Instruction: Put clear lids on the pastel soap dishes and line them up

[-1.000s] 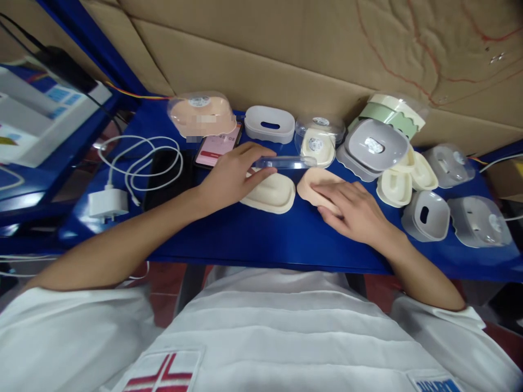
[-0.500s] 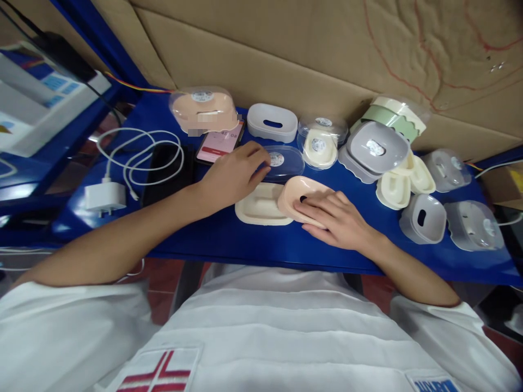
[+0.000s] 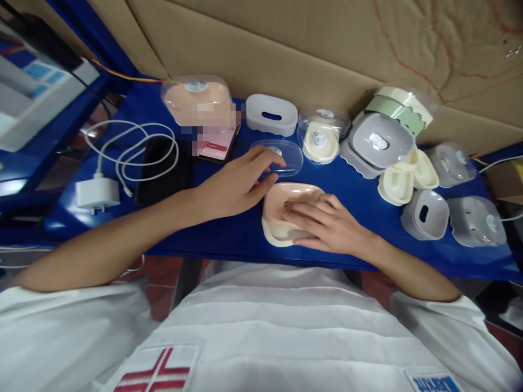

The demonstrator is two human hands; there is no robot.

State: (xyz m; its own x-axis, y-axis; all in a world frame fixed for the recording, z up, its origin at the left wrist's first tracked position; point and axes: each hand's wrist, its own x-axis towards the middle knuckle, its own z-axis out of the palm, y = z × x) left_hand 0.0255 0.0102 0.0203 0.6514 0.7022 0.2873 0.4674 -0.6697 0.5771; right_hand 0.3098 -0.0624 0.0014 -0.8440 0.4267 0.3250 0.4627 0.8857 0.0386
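A peach soap dish sits over a cream tray near the table's front edge. My right hand grips the peach dish at its right side, several fingers inside it and one lower at the front; they hide its slot. Just left of the dish, my left hand is open, fingers bent with a gap between thumb and forefinger. It holds nothing. Behind those fingertips lies a clear oval lid with a round sticker, partly covered by the hand.
Along the back stand a lidded peach box, a grey slotted dish and stacked grey dishes. More grey dishes are at the right. A phone, a white cable and a charger lie left.
My right hand has brought the peach dish left, over the cream tray, and both now sit closer to me. My left hand has moved slightly right and lower, off the tray.
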